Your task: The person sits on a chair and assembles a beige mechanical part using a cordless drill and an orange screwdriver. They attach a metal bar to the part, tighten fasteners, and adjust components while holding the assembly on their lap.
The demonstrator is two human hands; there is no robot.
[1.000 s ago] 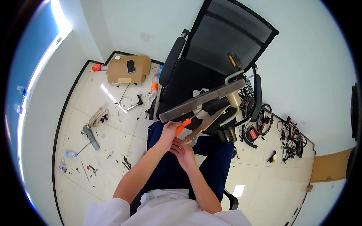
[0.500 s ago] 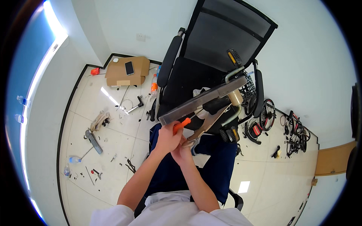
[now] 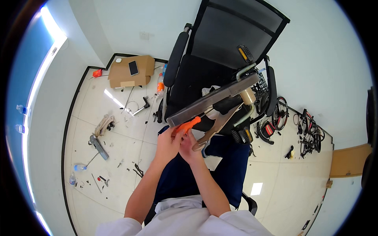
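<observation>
Left hand [image 3: 167, 142] pinches an orange tool [image 3: 188, 125] against the near end of a grey bar [image 3: 212, 101] held over the lap; right hand [image 3: 190, 148] closes round the tan bracket [image 3: 214, 128] beneath it, before the chair [image 3: 220, 47]

A repair workshop: tools [image 3: 98, 146] and wheel parts [image 3: 279, 114] litter the tiled floor [image 3: 118, 118].

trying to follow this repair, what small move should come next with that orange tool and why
Probably ease the orange-handled tool a little further in toward the end of the grey armrest piece. The left hand grips it with its tip right at that end, and the right hand is alongside it, under the metal bracket.
</observation>
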